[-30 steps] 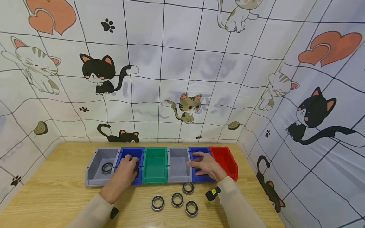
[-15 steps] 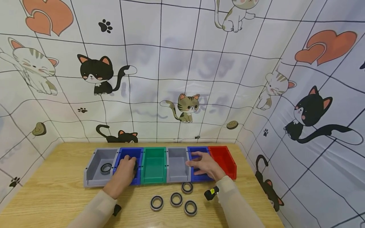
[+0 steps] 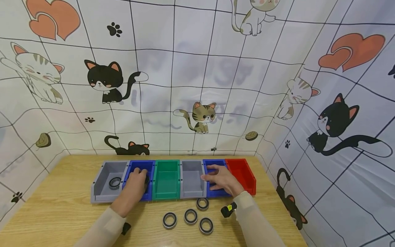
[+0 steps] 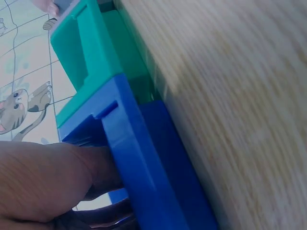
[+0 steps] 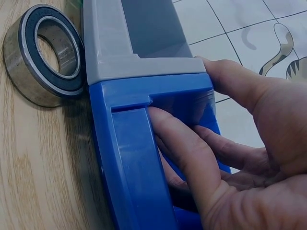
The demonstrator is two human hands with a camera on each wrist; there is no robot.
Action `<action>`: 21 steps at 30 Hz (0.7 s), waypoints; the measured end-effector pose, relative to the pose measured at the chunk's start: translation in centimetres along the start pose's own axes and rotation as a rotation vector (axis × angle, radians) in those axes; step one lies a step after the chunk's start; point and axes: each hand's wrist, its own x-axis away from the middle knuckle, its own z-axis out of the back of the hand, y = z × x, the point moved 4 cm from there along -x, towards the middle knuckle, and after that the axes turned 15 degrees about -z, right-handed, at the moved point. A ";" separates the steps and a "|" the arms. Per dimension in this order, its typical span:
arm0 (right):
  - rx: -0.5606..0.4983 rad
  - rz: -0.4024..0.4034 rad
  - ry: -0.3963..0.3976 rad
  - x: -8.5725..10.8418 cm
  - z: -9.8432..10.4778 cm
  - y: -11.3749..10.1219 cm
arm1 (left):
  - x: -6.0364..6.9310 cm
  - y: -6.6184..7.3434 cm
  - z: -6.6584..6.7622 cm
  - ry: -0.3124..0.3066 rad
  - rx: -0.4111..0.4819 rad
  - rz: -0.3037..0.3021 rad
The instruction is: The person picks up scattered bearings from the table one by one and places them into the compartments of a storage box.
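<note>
My left hand (image 3: 133, 185) reaches into the left blue bin (image 3: 150, 166), fingers curled down. A dark ring edge, apparently a ball bearing (image 3: 147, 180), shows at its fingertips, which seem to pinch it. In the left wrist view the bin's front wall hides the fingertips. My right hand (image 3: 224, 179) lies over the right blue bin (image 3: 216, 161) with fingers spread. In the right wrist view its fingers (image 5: 180, 136) dip inside that bin, one digit touching the edge by the grey bin; no bearing shows among them. Another ball bearing (image 3: 115, 183) lies in the left grey bin (image 3: 105, 198).
The bins stand in one joined row, with a green bin (image 3: 167, 195), a second grey bin (image 3: 192, 193) and a red bin (image 3: 243, 175). Several ball bearings (image 3: 191, 216) lie on the wooden table (image 3: 61, 212) in front. A cat-print curtain (image 3: 172, 120) rises behind.
Over the second the left hand shifts slightly in the left blue bin, and less of the bearing beside it shows. The right hand stays put. The whole view drifts a little.
</note>
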 end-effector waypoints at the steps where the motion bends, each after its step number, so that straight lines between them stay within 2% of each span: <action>1: 0.001 -0.002 0.001 0.0 0.0 0.0 | 0.1 0.1 0.1 0.020 0.004 0.001; 4: 0.002 -0.007 0.003 0.0 0.0 0.0 | 0.4 0.4 0.5 0.050 0.014 0.004; 8: 0.002 -0.005 0.008 0.1 0.0 -0.1 | 0.9 0.9 1.3 0.078 0.027 -0.027; 15: 0.005 -0.002 0.016 0.2 0.0 -0.2 | 2.2 1.7 1.9 0.246 -0.002 -0.166; 18: 0.004 -0.002 0.014 0.2 -0.1 -0.2 | 2.8 2.3 2.3 0.245 -0.014 -0.171; 21: 0.002 -0.002 0.012 0.2 -0.1 -0.2 | 3.3 3.3 3.2 0.191 -0.009 -0.146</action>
